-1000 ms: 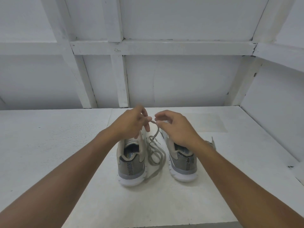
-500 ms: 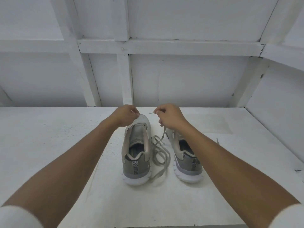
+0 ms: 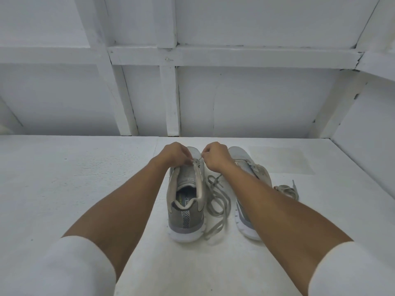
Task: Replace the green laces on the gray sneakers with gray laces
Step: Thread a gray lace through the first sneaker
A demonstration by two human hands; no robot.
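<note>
Lace of flat gray fabric (image 3: 218, 197) lies in loose loops on the white tabletop (image 3: 85, 189), in the gap between the two shoes. One strand trails back toward the near edge beside the heel of the left shoe. Its far part rises to the hands, and a short stretch runs across between them over the front eyelets.

The left gray sneaker (image 3: 186, 199), mesh with a white sole and a herringbone pull tab, stands upright with its heel toward the camera. Its tongue is bare of lacing and its opening shows the insole.

The left hand (image 3: 175, 154) is curled over the toe end of this shoe, with thumb and fingertips pinched on the upper at the front eyelets. The right hand (image 3: 214, 154), just beside it, has its fingers curled and nips the lace close to its end. The two hands are near each other but not touching.

The right gray sneaker (image 3: 248, 165) stands parallel, also heel toward the camera. The right forearm crosses over it and hides most of it. A second lace, a pale crumpled bundle (image 3: 286, 190), lies on the tabletop just beside that shoe's outer side; its colour cannot be told.

White sleeves (image 3: 70, 268) cover both upper arms. Behind the table stands a white panelled wall with crossing battens (image 3: 171, 99).
</note>
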